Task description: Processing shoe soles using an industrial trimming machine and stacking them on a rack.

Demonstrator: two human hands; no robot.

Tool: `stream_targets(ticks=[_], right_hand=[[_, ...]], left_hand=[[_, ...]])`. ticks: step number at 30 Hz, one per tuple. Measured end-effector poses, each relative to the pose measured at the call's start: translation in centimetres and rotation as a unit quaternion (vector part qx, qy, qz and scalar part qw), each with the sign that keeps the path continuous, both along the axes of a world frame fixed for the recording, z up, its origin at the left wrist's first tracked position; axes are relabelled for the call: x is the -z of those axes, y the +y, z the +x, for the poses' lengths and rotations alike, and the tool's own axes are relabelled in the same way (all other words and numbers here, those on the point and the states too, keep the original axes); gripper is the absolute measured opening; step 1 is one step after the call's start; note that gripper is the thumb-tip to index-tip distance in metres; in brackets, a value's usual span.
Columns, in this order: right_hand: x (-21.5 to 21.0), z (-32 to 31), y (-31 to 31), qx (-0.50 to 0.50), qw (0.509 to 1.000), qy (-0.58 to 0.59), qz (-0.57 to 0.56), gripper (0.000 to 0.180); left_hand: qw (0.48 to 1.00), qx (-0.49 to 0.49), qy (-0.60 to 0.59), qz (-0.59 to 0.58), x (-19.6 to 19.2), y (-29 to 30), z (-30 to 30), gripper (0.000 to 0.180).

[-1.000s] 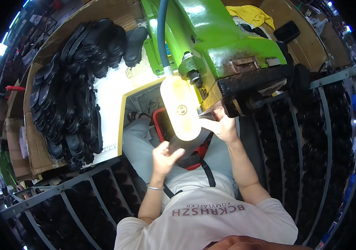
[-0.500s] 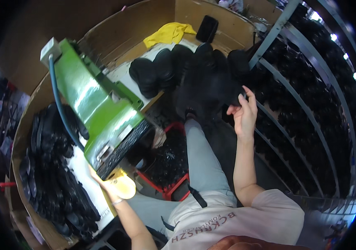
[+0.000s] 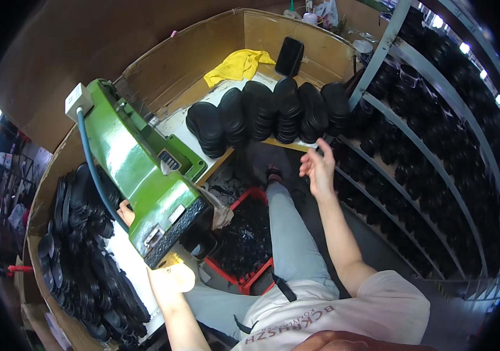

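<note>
My right hand (image 3: 319, 174) is raised with the fingers apart and loosely bent, and nothing shows in it. It appears just in front of the right-hand stacks of black shoe soles (image 3: 313, 111). Past the head of a green machine (image 3: 145, 181), my left hand (image 3: 125, 213) reaches toward the pile of loose black soles (image 3: 92, 275) on the left. Only some of its fingers show; the machine hides the rest, and I cannot see whether it holds anything. A lit, pale yellow round plate (image 3: 181, 277) sits beside my left forearm, under the machine head.
A red crate (image 3: 256, 270) of black scraps stands on the floor between the machine and my leg. Racks (image 3: 437, 164) full of black soles rise at the right. Cardboard walls (image 3: 185, 44) edge the white table, where a yellow cloth (image 3: 239, 64) and a black slab (image 3: 290, 57) lie.
My left hand has moved forward past the machine head toward the pile of soles. My right hand has moved left and closer. The view has shifted slightly, and the stacked soles appear sharper.
</note>
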State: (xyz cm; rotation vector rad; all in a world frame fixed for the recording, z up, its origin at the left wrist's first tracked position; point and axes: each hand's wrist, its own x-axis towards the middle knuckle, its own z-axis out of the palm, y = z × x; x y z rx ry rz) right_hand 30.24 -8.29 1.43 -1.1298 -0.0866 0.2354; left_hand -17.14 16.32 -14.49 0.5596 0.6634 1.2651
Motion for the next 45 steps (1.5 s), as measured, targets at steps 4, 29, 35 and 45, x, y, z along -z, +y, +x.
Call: stream_targets(ticks=[4, 29, 35, 45], right_hand=[[3.8, -6.0, 1.1, -0.138, 0.988, 0.061, -0.026, 0.037], [6.0, -19.8, -5.5, -0.412, 0.891, 0.189, -0.015, 0.049], [3.0, -20.0, -3.5, -0.379, 0.915, 0.141, -0.013, 0.046], [2.2, -17.7, -5.6, -0.366, 0.924, 0.112, -0.017, 0.045]], left_hand=[[0.995, -0.031, 0.078, 0.052, -3.2, -2.2, 1.9, 0.033], [0.933, 0.302, 0.175, 0.09, -16.3, -16.3, 18.1, 0.028], [0.898, 0.208, 0.335, 0.192, -18.9, -14.7, 20.7, 0.011], [0.895, 0.128, 0.36, 0.231, -13.3, -15.3, 17.8, 0.013]])
